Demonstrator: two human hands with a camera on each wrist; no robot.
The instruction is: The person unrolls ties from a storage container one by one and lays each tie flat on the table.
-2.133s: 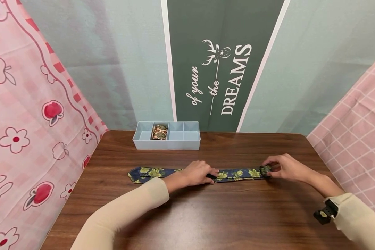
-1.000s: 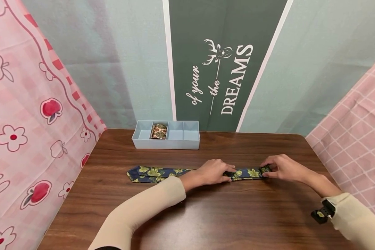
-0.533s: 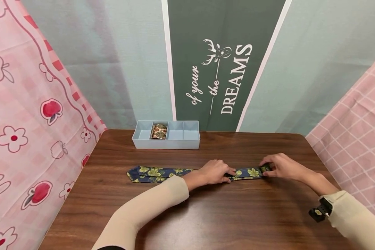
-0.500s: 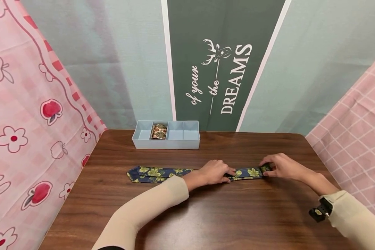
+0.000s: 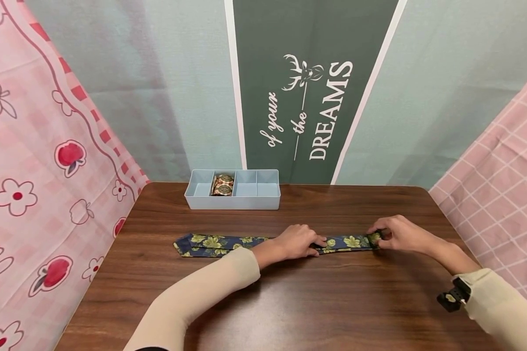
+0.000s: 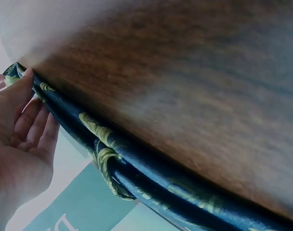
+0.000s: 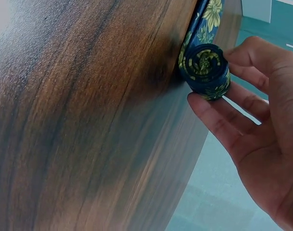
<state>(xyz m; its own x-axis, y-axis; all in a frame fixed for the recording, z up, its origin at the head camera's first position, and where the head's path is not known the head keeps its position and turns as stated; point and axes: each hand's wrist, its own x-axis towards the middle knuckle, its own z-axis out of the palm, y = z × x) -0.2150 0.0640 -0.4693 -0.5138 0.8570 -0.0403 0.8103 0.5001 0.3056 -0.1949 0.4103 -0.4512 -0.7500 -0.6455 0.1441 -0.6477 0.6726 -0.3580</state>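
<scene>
A navy necktie with yellow-green flowers (image 5: pixel 349 242) lies stretched sideways along the table, its broad pointed end at the left. My left hand (image 5: pixel 295 242) reaches over its middle; in the left wrist view, thumb and fingers of that hand (image 6: pixel 28 125) pinch the tie across its two edges. At the right end the tie is wound into a tight coil (image 7: pixel 204 70), spiral side showing in the right wrist view. My right hand (image 5: pixel 401 235) holds this roll between thumb and fingertips. Part of the tie's middle is hidden beneath my left hand and sleeve.
A pale blue tray (image 5: pixel 233 203) with several compartments stands at the table's back edge, left of centre. One compartment holds a rolled patterned tie (image 5: pixel 223 185). Printed curtains hang behind and on both sides of the wooden table (image 5: pixel 334 292).
Since the earliest frame my left hand has slid right along the tie, nearer the roll. Lately the tie's pointed end has shifted slightly left. My right hand stays at the roll, its fingers slightly shifted.
</scene>
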